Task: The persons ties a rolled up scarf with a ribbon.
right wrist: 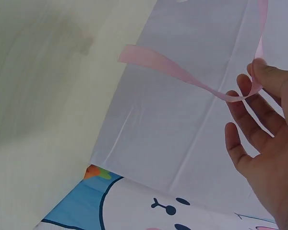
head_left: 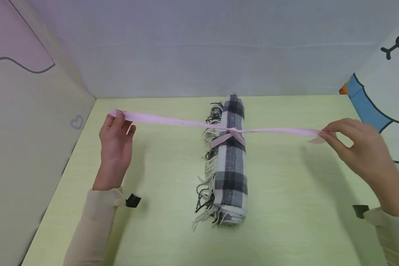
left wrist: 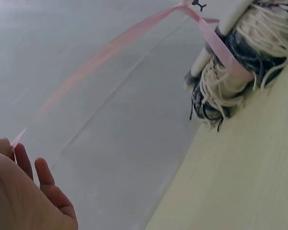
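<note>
A rolled plaid scarf [head_left: 232,162] in black, grey and white lies lengthwise mid-table, its fringe spilling to the left. Round its upper part runs a pink ribbon [head_left: 166,120], crossed in a knot on top. In the head view my left hand [head_left: 116,142] pinches one ribbon end out to the left, above the table. Out to the right, my right hand [head_left: 362,147] pinches the other length between thumb and fingers. Both lengths stretch nearly straight from the knot. A loose ribbon tail [right wrist: 153,61] hangs past the right fingers in the right wrist view.
The pale yellow table [head_left: 173,192] meets a plain whitish backdrop [head_left: 199,70] at its far edge. Printed panels stand at both sides, the right one [head_left: 379,107] with a cartoon animal. A small black piece [head_left: 133,200] is attached at the left cuff.
</note>
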`<state>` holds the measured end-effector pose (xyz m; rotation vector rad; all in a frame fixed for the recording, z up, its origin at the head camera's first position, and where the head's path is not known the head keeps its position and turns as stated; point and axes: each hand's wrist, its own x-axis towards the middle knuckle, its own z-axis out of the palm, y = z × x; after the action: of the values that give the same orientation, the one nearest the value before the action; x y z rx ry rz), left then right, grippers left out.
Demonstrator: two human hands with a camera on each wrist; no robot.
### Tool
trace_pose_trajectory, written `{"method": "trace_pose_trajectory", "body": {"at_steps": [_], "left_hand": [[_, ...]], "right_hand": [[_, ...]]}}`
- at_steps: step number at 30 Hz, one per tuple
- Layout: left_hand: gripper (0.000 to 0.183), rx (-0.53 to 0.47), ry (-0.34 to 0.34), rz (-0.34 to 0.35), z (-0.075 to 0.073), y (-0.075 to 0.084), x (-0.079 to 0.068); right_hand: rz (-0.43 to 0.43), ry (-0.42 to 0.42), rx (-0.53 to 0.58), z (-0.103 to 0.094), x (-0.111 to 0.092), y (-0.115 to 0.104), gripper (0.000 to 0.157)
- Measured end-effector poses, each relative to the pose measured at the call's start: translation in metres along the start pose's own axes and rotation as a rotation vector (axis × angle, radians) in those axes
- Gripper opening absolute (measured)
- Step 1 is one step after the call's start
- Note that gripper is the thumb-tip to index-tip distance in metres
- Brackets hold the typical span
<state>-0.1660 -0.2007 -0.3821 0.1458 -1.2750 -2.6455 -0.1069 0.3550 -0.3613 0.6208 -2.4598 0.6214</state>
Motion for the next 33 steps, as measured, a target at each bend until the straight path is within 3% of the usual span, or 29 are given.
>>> {"method": "trace_pose_trajectory", "body": {"at_steps": [6, 18, 33], "left_hand": [[0.012, 0.225, 0.159, 0.015, -0.023, 0.005, 0.004], [0.014, 0.632, 0.318, -0.085, -0.064, 0.014, 0.026], [0.013, 0.804, 0.370, -0.112, -0.088, 0.010, 0.036]], "right_hand": [[-0.040, 0.050, -0.006, 0.005, -0.005, 0.016, 0.078], [0.010, 0.065, -0.089, 0.010, -0.020, 0.051, 0.080], [0.056, 0.068, -0.193, 0.009, -0.025, 0.066, 0.085]]}}
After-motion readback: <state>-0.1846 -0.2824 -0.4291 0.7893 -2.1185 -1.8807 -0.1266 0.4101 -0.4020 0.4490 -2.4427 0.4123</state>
